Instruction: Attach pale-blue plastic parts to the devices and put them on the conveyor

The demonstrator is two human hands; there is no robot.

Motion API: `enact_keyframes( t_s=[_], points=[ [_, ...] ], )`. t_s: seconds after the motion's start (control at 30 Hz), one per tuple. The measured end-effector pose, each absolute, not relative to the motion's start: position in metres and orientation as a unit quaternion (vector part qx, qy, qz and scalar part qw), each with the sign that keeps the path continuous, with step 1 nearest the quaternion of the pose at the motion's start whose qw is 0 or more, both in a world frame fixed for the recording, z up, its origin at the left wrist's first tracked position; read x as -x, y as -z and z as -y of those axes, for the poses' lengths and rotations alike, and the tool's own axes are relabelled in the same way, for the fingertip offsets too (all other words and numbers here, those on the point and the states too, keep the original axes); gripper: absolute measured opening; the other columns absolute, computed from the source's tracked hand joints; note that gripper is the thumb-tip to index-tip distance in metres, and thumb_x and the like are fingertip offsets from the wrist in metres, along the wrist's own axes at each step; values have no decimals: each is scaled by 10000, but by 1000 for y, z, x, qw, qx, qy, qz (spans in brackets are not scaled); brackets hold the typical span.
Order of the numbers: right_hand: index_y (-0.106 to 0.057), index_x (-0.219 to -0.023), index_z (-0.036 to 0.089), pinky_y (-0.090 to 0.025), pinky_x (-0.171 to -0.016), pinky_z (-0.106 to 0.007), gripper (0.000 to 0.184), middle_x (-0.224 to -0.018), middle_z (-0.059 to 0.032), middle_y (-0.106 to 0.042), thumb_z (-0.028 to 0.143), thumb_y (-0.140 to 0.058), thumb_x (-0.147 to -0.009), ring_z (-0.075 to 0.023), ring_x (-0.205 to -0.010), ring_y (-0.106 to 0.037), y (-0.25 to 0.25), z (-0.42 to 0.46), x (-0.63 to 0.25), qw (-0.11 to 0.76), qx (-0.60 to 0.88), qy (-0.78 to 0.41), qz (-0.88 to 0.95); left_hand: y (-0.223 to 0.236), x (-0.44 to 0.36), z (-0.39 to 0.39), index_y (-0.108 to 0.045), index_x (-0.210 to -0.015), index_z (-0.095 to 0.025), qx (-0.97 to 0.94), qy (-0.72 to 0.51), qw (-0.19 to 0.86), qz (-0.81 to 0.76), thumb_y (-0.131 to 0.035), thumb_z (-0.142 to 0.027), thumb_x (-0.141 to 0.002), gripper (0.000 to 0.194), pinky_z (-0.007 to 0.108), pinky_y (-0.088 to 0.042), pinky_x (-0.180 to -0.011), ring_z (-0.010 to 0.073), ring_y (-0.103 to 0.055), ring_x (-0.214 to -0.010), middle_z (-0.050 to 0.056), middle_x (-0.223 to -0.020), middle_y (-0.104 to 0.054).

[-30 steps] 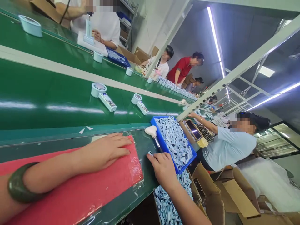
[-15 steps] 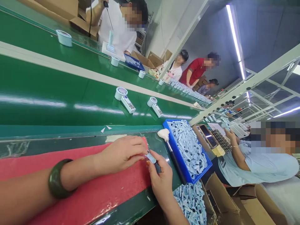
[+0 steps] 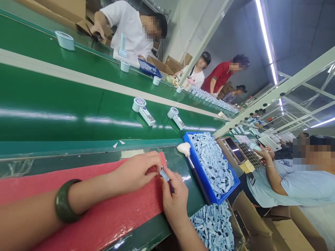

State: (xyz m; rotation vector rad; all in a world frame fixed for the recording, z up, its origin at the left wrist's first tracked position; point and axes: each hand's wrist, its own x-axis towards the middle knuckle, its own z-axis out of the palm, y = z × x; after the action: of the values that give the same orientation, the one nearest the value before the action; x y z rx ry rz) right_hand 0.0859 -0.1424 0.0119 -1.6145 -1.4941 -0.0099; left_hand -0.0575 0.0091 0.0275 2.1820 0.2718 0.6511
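My right hand (image 3: pixel 175 195) holds a small light-blue plastic piece (image 3: pixel 164 174) between thumb and fingers, above the end of a red mat (image 3: pixel 110 209). Something dark shows behind that piece, within the same hand; I cannot make out what it is. My left hand (image 3: pixel 138 170), with a dark green bangle on its wrist, reaches in from the left. Its fingertips are pinched at the far end of the light-blue piece, partly hiding it. To the right, a black-handled brush (image 3: pixel 197 177) with a white tuft leans along a blue tray (image 3: pixel 186 148) full of similar pieces.
More light-blue pieces (image 3: pixel 214 226) are heaped below the tray. Two light-blue devices (image 3: pixel 147 116) with round heads lie on the green conveyor belt (image 3: pixel 110 97). Co-workers sit across the belt and to the right, beside cardboard boxes (image 3: pixel 251 216).
Both hands and the light-blue piece have shifted slightly left, still together. The devices on the near belt have moved a little right. Across the belt, a co-worker has lowered a hand with a tool.
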Motion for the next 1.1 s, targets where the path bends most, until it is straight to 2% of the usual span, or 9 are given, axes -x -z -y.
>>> enact_keyframes(
  t_s=[0.1,0.3,0.47,0.57,0.63,0.77,0.83,0.97,1.1],
  points=[
    [-649,-1391,372,-538,-831,-233,440,-1135,54,-766,159,-532,-1024,-123,-978,-695,-13,142,-85,454,663,-8,594,-34,57,-10,-552,-807,-217,-814,-260,504,-127,-531,-234,-858,58,321,-454,-822,167,-607,-921,-33,-992,-665],
    [-688,-1353,346,-576,-913,-241,383,-1237,23,-764,209,-572,-1014,-144,-1089,-726,-13,141,-87,483,674,-27,558,-41,58,-13,-588,-802,-222,-778,-266,554,-132,-600,-333,-827,114,347,-483,-948,204,-640,-1093,-3,-1118,-689],
    [-725,-1296,283,-608,-908,-257,308,-1242,-31,-765,288,-601,-1015,-173,-1073,-751,-11,142,-89,521,686,-57,505,-42,60,-25,-612,-724,-216,-785,-291,503,-213,-630,-502,-833,307,396,-508,-924,240,-664,-1005,29,-1041,-691],
    [-736,-1277,267,-618,-892,-276,298,-1268,-56,-753,320,-593,-1020,-200,-1116,-739,-11,143,-89,525,692,-65,490,-38,62,-37,-783,-967,-288,-855,-271,372,-239,-405,-397,-908,398,449,-521,-958,269,-659,-1081,58,-1189,-681],
    [-736,-1277,254,-621,-892,-294,304,-1277,-76,-747,341,-591,-1024,-217,-1134,-731,-10,144,-89,526,695,-71,485,-34,64,-43,-782,-1161,-341,-880,-256,317,-247,-301,-286,-908,547,462,-528,-1014,271,-639,-1187,62,-1325,-643],
    [-732,-1285,249,-618,-897,-298,311,-1277,-85,-744,359,-591,-1031,-217,-1144,-725,-9,144,-89,528,696,-77,481,-29,66,-46,-710,-1305,-327,-858,-316,309,-262,-373,-327,-953,487,404,-564,-995,246,-645,-1181,52,-1344,-630],
    [-730,-1285,249,-617,-907,-301,310,-1273,-84,-744,361,-589,-1033,-214,-1140,-725,-8,144,-89,529,695,-79,481,-30,68,-47,-733,-1212,-297,-843,-351,302,-274,-400,-322,-955,422,374,-581,-898,229,-667,-1084,44,-1306,-639],
    [-724,-1285,258,-613,-917,-299,304,-1257,-72,-748,350,-579,-1034,-206,-1124,-728,-8,145,-89,533,690,-83,482,-35,74,-59,-728,-734,-241,-874,-315,251,-270,-342,-146,-893,428,392,-558,-897,243,-643,-1095,37,-1243,-650],
    [-727,-1276,281,-606,-912,-277,293,-1255,-53,-749,334,-577,-1030,-196,-1138,-722,-10,145,-88,526,693,-83,486,-35,79,-79,-727,-672,-228,-933,-211,179,-230,-373,-56,-851,432,474,-526,-1013,306,-552,-1281,61,-1262,-662]
  ],
)
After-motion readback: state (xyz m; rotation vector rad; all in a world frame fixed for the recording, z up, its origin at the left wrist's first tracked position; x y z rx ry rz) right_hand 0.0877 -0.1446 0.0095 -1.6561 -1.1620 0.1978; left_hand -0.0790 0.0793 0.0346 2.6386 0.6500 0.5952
